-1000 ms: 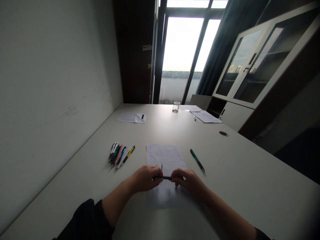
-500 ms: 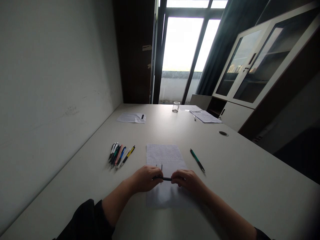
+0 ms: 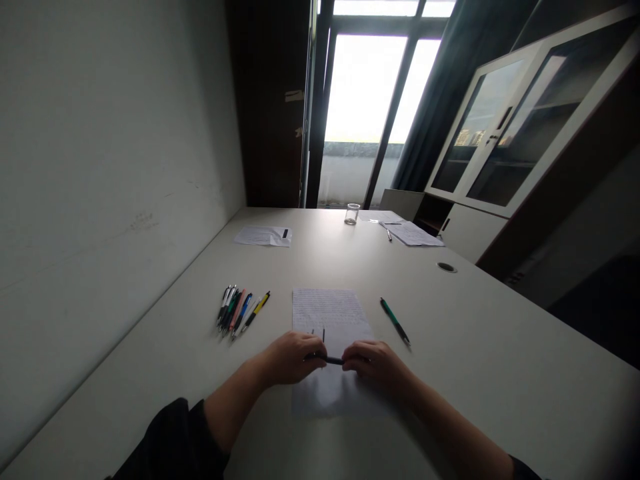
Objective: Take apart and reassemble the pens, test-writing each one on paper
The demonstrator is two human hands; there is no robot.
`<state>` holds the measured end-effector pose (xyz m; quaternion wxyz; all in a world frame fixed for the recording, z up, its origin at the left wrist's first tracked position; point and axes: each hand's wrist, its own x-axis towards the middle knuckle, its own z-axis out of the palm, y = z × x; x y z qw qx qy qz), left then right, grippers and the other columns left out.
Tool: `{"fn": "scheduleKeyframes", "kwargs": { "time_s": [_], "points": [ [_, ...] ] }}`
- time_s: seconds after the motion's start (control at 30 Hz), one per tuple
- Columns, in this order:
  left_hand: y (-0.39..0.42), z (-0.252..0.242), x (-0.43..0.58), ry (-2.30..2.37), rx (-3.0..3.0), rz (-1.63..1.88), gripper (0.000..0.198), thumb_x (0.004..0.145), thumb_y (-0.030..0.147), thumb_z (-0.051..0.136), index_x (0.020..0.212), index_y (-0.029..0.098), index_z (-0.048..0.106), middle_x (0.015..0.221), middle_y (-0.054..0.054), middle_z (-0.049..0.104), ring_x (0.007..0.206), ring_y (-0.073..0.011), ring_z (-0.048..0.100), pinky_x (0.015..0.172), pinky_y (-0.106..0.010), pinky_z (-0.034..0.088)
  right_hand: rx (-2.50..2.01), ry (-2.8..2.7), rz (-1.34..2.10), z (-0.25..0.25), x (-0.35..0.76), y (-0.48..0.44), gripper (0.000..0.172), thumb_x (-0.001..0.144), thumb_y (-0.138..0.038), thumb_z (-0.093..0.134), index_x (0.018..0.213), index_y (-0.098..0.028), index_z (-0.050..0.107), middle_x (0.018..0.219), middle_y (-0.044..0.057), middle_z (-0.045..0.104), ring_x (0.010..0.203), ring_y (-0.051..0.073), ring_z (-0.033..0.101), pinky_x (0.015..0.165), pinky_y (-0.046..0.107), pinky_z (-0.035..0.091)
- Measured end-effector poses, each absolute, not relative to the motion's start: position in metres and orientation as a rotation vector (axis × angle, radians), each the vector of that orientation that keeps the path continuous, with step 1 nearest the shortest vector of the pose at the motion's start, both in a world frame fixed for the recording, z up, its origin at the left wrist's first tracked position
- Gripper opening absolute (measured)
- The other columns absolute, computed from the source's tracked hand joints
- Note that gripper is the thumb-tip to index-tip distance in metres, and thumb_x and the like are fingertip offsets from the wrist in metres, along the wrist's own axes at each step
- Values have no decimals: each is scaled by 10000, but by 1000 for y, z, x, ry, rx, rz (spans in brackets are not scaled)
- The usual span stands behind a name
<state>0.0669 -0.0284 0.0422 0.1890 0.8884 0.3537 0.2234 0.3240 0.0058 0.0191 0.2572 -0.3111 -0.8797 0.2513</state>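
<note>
A dark pen (image 3: 335,361) lies crosswise between my hands, only its middle showing. My left hand (image 3: 299,358) is closed around one end of it and my right hand (image 3: 373,361) around the other. Beneath them is a lined sheet of paper (image 3: 325,307) with writing on it. By the left fingertips, thin dark sticks like pen refills (image 3: 323,333) show over the sheet, partly hidden by the hand. A green and black pen (image 3: 395,321) rests on the table to the right of the paper.
Several pens (image 3: 235,310) are bunched on the table at the left. Farther back are a creased paper (image 3: 263,235), a glass (image 3: 352,214), and a paper stack (image 3: 413,233) with a pen (image 3: 389,235) beside it. A round cable hole (image 3: 447,267) sits near the right edge.
The pen's visible middle has dipped very slightly between the hands. Both hands keep their hold, and everything else stays in place.
</note>
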Motion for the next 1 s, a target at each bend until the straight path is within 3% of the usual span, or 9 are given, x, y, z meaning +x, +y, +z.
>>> {"fn": "scheduleKeyframes", "kwargs": {
  "time_s": [1.0],
  "points": [
    [-28,43,67,976,2490,646,111,905,268,605,973,201,662,888,-28,699,793,-154,647,728,-239,473,-818,-2404,636,22,326,6,232,852,-435,678,807,-209,711,734,9,702,640,131,617,616,219,455]
  ]
}}
